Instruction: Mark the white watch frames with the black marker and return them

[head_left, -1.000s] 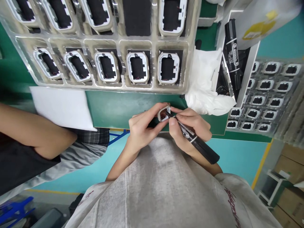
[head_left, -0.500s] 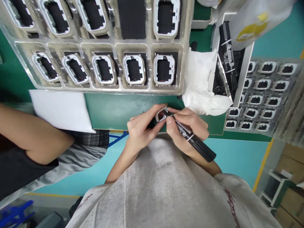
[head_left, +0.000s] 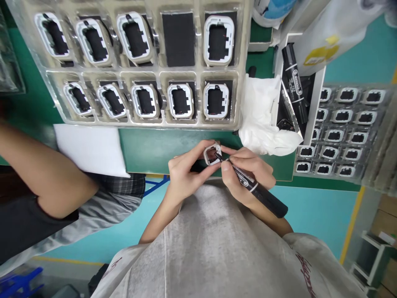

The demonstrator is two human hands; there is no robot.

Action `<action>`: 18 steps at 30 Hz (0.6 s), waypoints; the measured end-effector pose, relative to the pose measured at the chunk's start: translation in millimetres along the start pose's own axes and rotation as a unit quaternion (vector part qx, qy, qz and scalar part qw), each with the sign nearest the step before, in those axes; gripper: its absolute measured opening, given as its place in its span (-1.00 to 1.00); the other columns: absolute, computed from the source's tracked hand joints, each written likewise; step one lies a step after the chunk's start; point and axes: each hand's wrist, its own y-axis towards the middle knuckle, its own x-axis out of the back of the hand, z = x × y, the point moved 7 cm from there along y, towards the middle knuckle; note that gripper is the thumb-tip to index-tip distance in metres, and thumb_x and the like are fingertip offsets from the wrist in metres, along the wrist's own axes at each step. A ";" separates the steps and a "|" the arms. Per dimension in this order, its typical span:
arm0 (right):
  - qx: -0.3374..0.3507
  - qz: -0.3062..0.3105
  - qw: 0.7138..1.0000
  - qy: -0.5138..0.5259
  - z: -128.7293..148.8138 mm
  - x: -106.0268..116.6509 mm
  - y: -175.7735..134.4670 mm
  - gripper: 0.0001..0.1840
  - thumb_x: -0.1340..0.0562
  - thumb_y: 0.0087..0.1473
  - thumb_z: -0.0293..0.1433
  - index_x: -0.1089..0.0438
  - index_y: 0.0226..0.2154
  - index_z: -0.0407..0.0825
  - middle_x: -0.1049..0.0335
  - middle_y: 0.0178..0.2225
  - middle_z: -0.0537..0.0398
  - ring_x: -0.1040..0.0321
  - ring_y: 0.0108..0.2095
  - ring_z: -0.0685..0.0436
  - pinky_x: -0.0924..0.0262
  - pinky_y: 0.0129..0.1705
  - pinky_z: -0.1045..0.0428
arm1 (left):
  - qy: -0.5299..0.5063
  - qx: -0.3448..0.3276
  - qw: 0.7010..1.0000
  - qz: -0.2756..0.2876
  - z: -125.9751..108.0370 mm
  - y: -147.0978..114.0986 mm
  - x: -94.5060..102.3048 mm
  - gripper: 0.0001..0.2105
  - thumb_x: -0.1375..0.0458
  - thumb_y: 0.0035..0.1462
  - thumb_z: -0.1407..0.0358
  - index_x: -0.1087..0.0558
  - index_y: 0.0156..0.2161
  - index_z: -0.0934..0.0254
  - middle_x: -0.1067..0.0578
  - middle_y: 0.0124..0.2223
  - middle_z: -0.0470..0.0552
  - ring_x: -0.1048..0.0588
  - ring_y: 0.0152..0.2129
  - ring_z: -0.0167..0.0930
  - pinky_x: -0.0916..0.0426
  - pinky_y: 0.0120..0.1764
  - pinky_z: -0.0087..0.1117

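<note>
Between the thumb and fingers of my left hand (head_left: 186, 169) is a small white watch-case frame (head_left: 207, 155), held near the table's front edge. My right hand (head_left: 248, 174) grips a black marker pen (head_left: 259, 192), whose tip reaches the inner right side of the frame. Whether the tip touches the frame is too small to tell. The fingertips of both hands are close together around the frame. Beyond them lies a clear plastic tray (head_left: 124, 74) with similar white frames in its pockets; one pocket in the upper row shows only its black pad.
A white cloth (head_left: 260, 111) lies beside a box (head_left: 316, 103) holding another marker (head_left: 294, 82) and a metal tool. Another tray of frames (head_left: 338, 132) is at the right. On the left are a white sheet (head_left: 89, 149) and a co-worker's arm (head_left: 52, 165). A plastic bottle (head_left: 335, 37) stands behind the box.
The view has shifted, so the tray appears lower and further right. Both hands keep their hold on the frame and marker, and the frame is turned slightly. The co-worker's arm has moved a little.
</note>
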 end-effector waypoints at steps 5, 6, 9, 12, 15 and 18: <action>0.002 -0.083 0.995 0.048 -9.9 8.9 -8.2 -0.85 -0.56 0.54 -0.27 -0.63 0.05 0.18 -0.68 -0.29 0.28 -0.61 -0.49 -0.12 -0.96 -0.24 -0.15 | -0.101 0.017 0.995 0.010 10.0 -1.2 1.8 -0.33 -0.76 0.38 0.00 -0.78 0.49 0.05 -0.96 0.08 0.04 -0.98 -0.10 -0.16 -0.91 0.08 -0.28; 0.016 -0.105 0.993 0.051 -11.2 11.6 -10.4 -0.85 -0.55 0.54 -0.25 -0.63 0.05 0.18 -0.66 -0.30 0.28 -0.55 -0.53 -0.11 -0.93 -0.29 -0.13 | -0.122 0.016 0.992 0.011 11.9 -1.9 1.5 -0.32 -0.75 0.38 -0.03 -0.77 0.49 0.05 -0.96 0.07 0.06 -0.99 -0.08 -0.12 -0.92 0.10 -0.23; 0.033 -0.158 0.985 0.054 -16.8 18.5 -16.0 -0.91 -0.51 0.56 -0.24 -0.64 0.02 0.19 -0.54 -0.39 0.29 -0.39 -0.62 -0.10 -0.79 -0.47 -0.08 | -0.161 -0.003 0.987 0.001 15.6 -5.0 1.3 -0.31 -0.70 0.42 -0.15 -0.77 0.48 0.08 -0.94 -0.06 0.05 -0.99 -0.08 -0.03 -0.95 0.11 -0.12; 0.007 -0.171 0.983 0.057 -22.4 22.4 -20.2 -0.91 -0.50 0.53 -0.24 -0.64 -0.01 0.17 -0.53 -0.43 0.26 -0.40 -0.62 -0.16 -0.66 -0.57 -0.15 | -0.163 -0.013 0.986 -0.023 19.0 -8.8 3.2 -0.31 -0.70 0.38 -0.23 -0.79 0.41 0.07 -0.91 -0.17 0.01 -0.99 -0.15 -0.01 -0.97 0.01 -0.10; -0.021 -0.157 0.986 0.060 -26.0 26.4 -27.5 -0.85 -0.54 0.50 -0.20 -0.61 0.00 0.20 -0.59 -0.39 0.25 -0.50 -0.58 -0.22 -0.63 -0.56 -0.22 | -0.185 0.006 0.982 -0.040 24.2 -12.5 6.4 -0.29 -0.77 0.26 -0.25 -0.78 0.33 0.05 -0.89 -0.22 -0.02 -0.95 -0.33 -0.06 -0.95 -0.22 -0.15; -0.092 -0.126 0.986 0.058 -39.1 29.5 -39.2 -0.75 -0.51 0.54 -0.05 -0.54 -0.07 0.21 -0.55 -0.39 0.25 -0.62 -0.49 -0.27 -0.64 -0.46 -0.24 | -0.227 0.052 0.972 -0.032 30.7 -14.5 7.3 -0.26 -0.79 0.19 -0.30 -0.73 0.24 0.06 -0.90 -0.18 0.02 -0.88 -0.48 -0.13 -0.87 -0.41 -0.21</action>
